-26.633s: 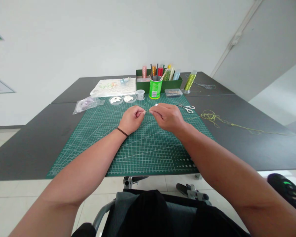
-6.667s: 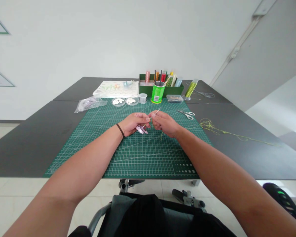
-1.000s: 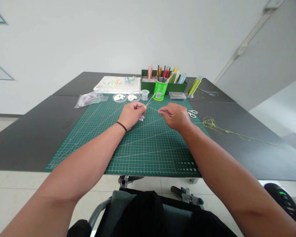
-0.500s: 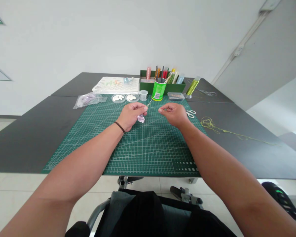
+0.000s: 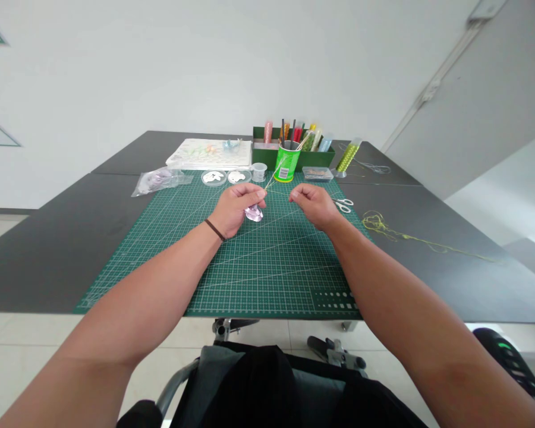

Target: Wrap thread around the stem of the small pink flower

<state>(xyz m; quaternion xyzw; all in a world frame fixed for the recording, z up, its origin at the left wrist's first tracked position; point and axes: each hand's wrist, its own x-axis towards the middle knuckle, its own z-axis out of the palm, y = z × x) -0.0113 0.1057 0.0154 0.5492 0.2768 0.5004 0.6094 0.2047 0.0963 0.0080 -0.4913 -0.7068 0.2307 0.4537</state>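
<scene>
Above the green cutting mat [image 5: 267,261], my left hand [image 5: 237,208] is closed in a pinch. It holds a small shiny lilac petal-like piece [image 5: 254,214] that hangs below the fingers. Thin pale-green strands [image 5: 271,178], like a stem of wire or thread, stick out from the fingertips up and to the right, in front of the green can [image 5: 288,161]. My right hand [image 5: 312,205] hovers a short way to the right, its thumb and forefinger pressed together. Anything between those fingertips is too fine to make out. White-handled scissors [image 5: 343,205] lie just beyond the right wrist.
A dark green box [image 5: 314,159] with tubes stands behind the can. Round dishes of white pieces [image 5: 214,178], a small clear cup [image 5: 259,172] and a plastic bag [image 5: 158,180] are to the left. Yellow-green thread [image 5: 378,224] lies tangled on the right, near a bead tube [image 5: 349,156].
My right hand has shifted slightly right, away from the left. The strands in my left hand show longer and spread apart, and more of the lilac piece is visible.
</scene>
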